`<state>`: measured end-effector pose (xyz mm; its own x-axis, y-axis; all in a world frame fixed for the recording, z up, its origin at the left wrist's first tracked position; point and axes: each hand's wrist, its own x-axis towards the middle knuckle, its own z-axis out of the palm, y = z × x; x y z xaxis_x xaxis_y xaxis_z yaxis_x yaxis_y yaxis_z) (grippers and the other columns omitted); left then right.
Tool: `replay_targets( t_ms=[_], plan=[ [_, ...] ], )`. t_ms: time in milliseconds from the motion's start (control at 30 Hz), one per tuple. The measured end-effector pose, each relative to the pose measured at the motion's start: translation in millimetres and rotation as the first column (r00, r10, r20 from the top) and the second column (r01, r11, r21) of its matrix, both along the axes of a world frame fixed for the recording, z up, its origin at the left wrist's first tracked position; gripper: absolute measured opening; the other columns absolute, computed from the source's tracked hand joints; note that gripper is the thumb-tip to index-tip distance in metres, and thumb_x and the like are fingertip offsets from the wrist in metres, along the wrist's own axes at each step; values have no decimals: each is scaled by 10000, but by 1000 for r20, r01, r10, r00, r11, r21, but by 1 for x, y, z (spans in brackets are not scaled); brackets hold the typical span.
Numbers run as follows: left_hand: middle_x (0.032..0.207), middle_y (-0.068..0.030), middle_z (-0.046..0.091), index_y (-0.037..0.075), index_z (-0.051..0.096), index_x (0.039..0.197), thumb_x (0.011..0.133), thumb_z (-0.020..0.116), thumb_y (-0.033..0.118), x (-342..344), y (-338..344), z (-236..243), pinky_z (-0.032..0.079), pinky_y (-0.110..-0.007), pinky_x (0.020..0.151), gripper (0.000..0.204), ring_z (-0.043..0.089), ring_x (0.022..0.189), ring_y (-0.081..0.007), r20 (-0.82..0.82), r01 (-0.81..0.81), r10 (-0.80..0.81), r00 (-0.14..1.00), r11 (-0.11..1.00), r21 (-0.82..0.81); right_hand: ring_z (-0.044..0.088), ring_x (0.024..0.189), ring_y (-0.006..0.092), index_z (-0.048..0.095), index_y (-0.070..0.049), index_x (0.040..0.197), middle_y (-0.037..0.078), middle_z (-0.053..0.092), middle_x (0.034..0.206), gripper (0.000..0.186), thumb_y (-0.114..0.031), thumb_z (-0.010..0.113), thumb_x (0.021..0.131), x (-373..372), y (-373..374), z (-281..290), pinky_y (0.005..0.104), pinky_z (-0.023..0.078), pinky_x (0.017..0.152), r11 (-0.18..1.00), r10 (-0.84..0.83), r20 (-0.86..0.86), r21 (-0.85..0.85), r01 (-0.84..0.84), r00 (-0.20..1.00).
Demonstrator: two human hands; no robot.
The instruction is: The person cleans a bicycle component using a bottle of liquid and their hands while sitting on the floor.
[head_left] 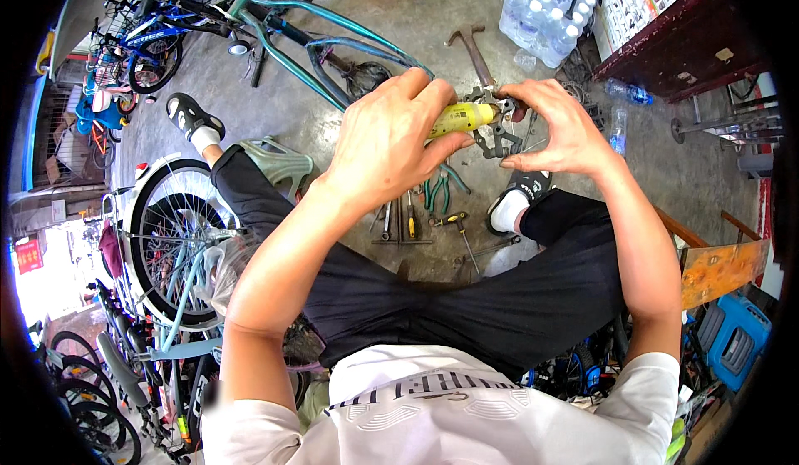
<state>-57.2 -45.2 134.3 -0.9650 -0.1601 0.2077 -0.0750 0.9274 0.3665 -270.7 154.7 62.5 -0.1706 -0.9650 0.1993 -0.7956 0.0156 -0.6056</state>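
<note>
While the left hand [387, 144] gripped a yellow tube [460, 119], long axis pointing right w/ nozzle touching the metal brake caliper [498, 136], the right hand [556, 128] pinched that caliper, both above the floor [399, 24] tools.

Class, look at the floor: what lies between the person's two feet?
In the head view, hand tools lie on the concrete between the left foot and right foot: green-handled pliers and a yellow-handled screwdriver.

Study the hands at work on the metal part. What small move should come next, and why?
Probably a slight turn of the yellow-handled tool by the left hand. Its tip already seems to meet the metal part, which the right hand pinches steady in front of the person, above the tools on the floor.
</note>
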Motion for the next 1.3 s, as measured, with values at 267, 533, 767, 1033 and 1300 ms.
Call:
replay_targets(
  t_ms=[267,533,767,1033,1300],
  plan=[
    [967,-101,641,89,716,1135,870,876,336,2,0,2,545,-475,747,397,685,870,-369,-8,22,-22,1000,1000,-9,688,1059,260,639,-50,1431,102,714,1267,938,-455,971,653,0,1,-2,422,495,1038,1000,-3,-6,-16,3,1000],
    [973,-99,651,84,716,1138,850,893,301,7,-3,2,547,-449,744,402,691,875,-353,-34,1,0,999,1000,8,685,1064,260,639,-57,1433,97,717,1247,930,-441,971,653,0,0,1,426,493,1043,1000,-7,9,1,7,1000],
    [954,-98,655,75,722,1134,836,907,289,14,-4,-2,540,-424,738,411,680,847,-329,-53,-73,79,995,992,98,629,1059,272,627,-50,1438,86,684,1199,933,-389,973,640,-2,1,4,433,482,1022,1000,-8,19,6,8,1000],
    [958,-92,653,72,721,1133,837,908,302,13,-4,-3,537,-426,738,418,677,846,-327,-51,-68,74,996,993,99,634,1053,274,626,-49,1435,88,681,1204,919,-374,961,643,-1,0,7,432,485,1031,1000,-5,25,25,4,1000],
    [964,-96,655,69,718,1139,835,908,302,15,-7,-4,537,-421,750,427,678,865,-328,-53,-70,75,996,993,94,634,1068,277,623,-43,1443,90,680,1197,953,-394,976,630,1,0,8,431,485,1039,999,-16,40,28,15,999]
  ],
)
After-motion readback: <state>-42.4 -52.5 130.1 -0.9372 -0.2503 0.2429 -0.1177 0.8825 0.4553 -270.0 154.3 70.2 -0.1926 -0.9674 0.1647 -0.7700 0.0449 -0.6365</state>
